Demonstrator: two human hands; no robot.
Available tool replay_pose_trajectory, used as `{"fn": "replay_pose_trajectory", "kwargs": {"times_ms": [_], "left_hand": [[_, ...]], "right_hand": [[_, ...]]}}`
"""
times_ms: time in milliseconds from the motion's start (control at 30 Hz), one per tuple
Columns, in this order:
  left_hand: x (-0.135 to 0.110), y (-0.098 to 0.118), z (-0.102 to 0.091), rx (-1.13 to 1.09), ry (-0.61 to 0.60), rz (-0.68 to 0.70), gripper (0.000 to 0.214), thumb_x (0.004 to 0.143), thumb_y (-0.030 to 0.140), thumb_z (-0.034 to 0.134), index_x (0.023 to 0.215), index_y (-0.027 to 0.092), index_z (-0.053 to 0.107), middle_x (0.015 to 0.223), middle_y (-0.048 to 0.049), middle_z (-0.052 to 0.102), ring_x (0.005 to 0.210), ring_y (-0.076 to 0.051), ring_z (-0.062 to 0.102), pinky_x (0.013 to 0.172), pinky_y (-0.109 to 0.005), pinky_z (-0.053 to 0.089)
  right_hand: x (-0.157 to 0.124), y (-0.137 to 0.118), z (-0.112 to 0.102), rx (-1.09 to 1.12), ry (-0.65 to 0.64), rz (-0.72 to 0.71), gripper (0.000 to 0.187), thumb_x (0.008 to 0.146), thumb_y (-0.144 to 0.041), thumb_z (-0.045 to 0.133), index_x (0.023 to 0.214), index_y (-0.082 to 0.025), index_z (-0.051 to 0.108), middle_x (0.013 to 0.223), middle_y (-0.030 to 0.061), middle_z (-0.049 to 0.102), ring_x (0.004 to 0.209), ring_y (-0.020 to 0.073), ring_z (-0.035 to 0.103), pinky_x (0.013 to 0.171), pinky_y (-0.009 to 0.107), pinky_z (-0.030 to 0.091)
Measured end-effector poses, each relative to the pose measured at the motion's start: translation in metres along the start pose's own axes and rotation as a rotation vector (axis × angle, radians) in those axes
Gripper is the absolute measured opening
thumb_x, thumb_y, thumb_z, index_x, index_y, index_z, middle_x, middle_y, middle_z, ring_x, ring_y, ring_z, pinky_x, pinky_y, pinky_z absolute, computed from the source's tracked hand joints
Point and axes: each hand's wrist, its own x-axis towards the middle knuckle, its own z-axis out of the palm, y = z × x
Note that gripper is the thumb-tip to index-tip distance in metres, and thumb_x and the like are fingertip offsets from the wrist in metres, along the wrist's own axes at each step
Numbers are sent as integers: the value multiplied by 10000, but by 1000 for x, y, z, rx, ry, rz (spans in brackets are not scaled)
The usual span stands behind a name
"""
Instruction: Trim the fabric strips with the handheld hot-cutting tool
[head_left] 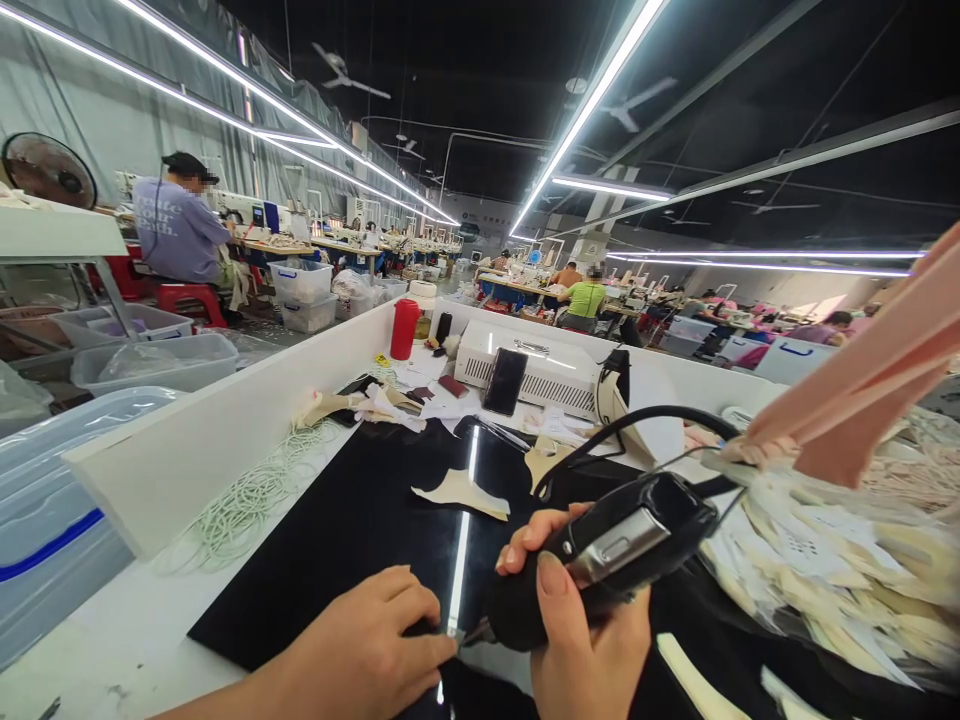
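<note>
My right hand is wrapped round a black corded handheld power tool with a silver panel. Its narrow tip points left, down to the glossy black board. Close by that tip, my left hand rests low over the board with its thumb and fingers drawn together. Something small and pale shows at those fingertips, too small to name. Beyond both hands a cream fabric piece lies flat on the board, and a second cream piece lies at the board's far edge.
Pale green cord is tangled at left. At the back stand a red thermos, a white vented box and a phone. Cream pieces heap at right under hanging pink fabric. A white partition edges the table.
</note>
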Motion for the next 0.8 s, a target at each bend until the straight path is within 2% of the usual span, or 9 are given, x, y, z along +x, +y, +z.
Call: {"fn": "replay_pose_trajectory", "kwargs": {"times_ms": [67,167,333,533,700,800], "left_hand": [[1,1,-4,36,-53,13,167,980,230,661,1144,246,691,1001,-27,690,885,-175,682,1009,-352,548],[2,2,-5,49,-61,21,173,997,224,635,1162,239,684,1011,-32,707,900,-169,699,1057,-359,527],[-9,-4,15,4,55,17,154,1003,260,626,1149,242,671,991,-25,711,889,-154,698,1094,-348,497],[-18,-7,28,-53,78,-19,151,1037,266,561,1146,245,662,1009,-14,715,927,-143,700,1134,-342,467],[-14,-4,23,-71,111,-26,205,1084,293,466,1137,241,657,994,-9,708,894,-133,698,1100,-311,487],[-4,2,7,-17,83,-3,177,1057,337,548,1144,245,671,949,-12,697,848,-144,685,1001,-282,541]], "right_hand": [[0,0,-1,-4,-10,-1,321,886,-399,769,1104,-311,551,862,-65,631,645,122,628,661,317,529],[1,-1,-2,-9,-18,-1,313,896,-389,759,1109,-311,544,867,-59,633,654,126,629,672,326,528],[2,-2,-4,-9,0,0,326,889,-394,770,1108,-311,543,860,-52,643,657,124,625,665,309,523],[2,-2,-6,-45,-14,3,296,903,-374,746,1111,-323,543,864,-56,650,666,138,633,684,337,534],[2,-3,-5,-54,-28,-15,276,916,-365,728,1112,-333,537,860,-66,650,661,133,627,675,324,528],[2,-4,-3,-42,-17,-9,299,900,-376,748,1108,-318,542,853,-60,648,660,134,628,664,315,525]]}}
